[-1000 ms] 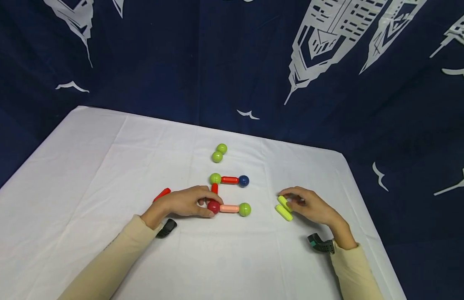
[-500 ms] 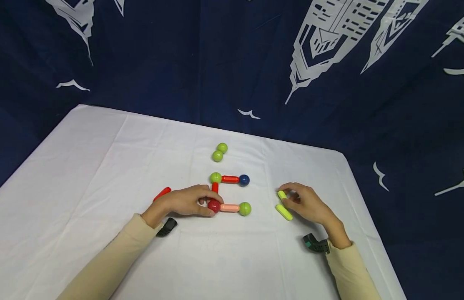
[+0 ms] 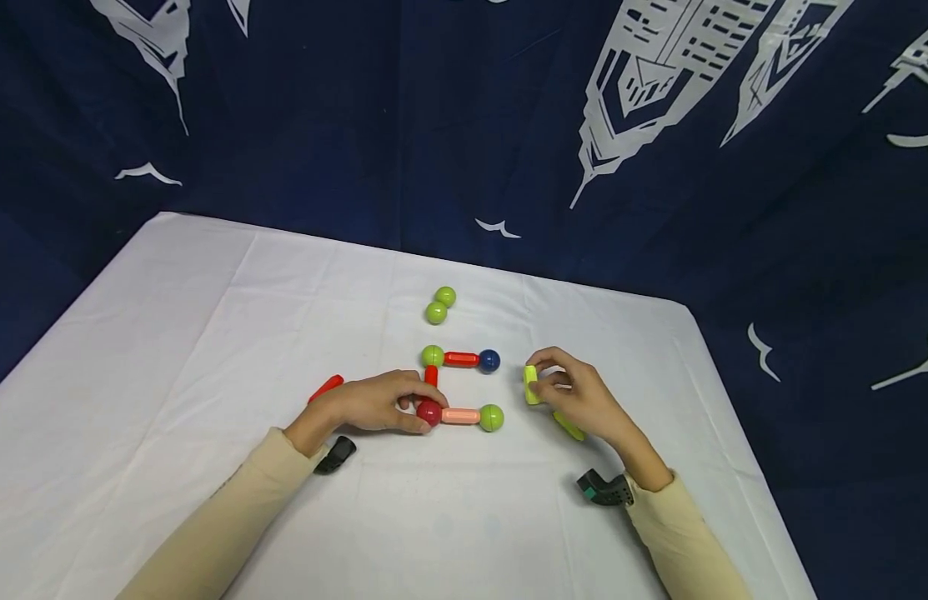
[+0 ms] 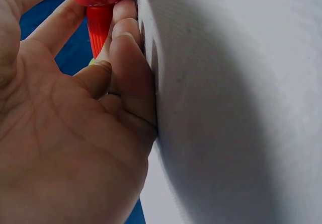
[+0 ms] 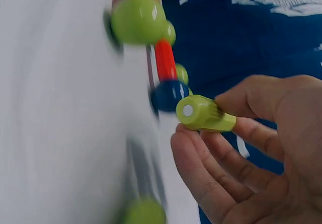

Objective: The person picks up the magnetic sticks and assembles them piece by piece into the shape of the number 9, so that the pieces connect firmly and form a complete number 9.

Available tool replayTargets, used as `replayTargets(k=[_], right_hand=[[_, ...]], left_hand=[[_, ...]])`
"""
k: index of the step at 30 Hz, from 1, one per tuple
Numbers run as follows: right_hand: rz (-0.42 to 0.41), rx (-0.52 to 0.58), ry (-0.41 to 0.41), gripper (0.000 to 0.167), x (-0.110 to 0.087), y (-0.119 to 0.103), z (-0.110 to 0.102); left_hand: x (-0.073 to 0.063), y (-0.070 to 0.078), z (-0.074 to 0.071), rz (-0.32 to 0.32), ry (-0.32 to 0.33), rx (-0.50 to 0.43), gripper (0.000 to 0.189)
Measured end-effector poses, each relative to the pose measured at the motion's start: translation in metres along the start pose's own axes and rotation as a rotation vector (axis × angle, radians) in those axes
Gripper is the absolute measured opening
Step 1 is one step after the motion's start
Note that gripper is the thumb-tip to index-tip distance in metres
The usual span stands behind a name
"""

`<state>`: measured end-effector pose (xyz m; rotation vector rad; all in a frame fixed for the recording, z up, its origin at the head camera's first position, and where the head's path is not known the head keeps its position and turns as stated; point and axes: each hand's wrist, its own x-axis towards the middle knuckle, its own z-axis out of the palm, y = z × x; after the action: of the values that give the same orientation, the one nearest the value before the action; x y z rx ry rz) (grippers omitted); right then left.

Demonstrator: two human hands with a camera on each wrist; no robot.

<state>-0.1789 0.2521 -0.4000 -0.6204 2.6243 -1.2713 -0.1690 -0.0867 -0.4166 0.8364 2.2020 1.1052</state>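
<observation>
My left hand [image 3: 384, 404] holds a red ball [image 3: 429, 412] between thumb and fingers at the near left corner of a C-shaped magnetic build. From that ball a red rod [image 3: 431, 376] runs back to a green ball [image 3: 433, 356], and a pink rod [image 3: 460, 416] runs right to another green ball [image 3: 491, 417]. A second red rod [image 3: 461, 359] joins the back corner to a blue ball [image 3: 489, 361]. To the right of the build, my right hand [image 3: 579, 400] pinches a yellow-green magnetic rod [image 3: 531, 385]; its round metal end shows in the right wrist view.
Another yellow-green rod [image 3: 569, 426] lies on the white table under my right hand. Two loose green balls [image 3: 440, 305] sit together behind the build. A loose red rod [image 3: 325, 388] lies partly hidden beyond my left wrist.
My right hand has picked up one yellow-green rod from beside the other and carried it left toward the build, turning it more upright in view. The left hand stays at the red ball.
</observation>
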Motion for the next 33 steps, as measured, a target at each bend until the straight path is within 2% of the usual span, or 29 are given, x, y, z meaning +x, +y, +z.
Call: replayTargets(k=[5, 10, 21, 27, 33], right_hand=[[0.07, 0.164, -0.006, 0.031, 0.008, -0.011, 0.016], [0.127, 0.229, 0.028, 0.031, 0.015, -0.016, 0.028], [0.132, 0.22, -0.024, 0.031, 0.02, -0.013, 0.044], [0.135, 0.226, -0.018, 0.044, 0.022, -0.012, 0.047], [0.126, 0.225, -0.024, 0.053, 0.024, -0.011, 0.047]], left_hand=[[-0.001, 0.001, 0.0, -0.018, 0.001, -0.002, 0.034], [-0.001, 0.001, 0.0, -0.023, 0.0, -0.003, 0.034], [-0.001, 0.003, -0.001, -0.033, 0.003, -0.001, 0.036], [-0.001, 0.003, -0.001, -0.028, 0.006, -0.001, 0.036], [0.0, -0.001, -0.001, 0.017, 0.002, 0.018, 0.036]])
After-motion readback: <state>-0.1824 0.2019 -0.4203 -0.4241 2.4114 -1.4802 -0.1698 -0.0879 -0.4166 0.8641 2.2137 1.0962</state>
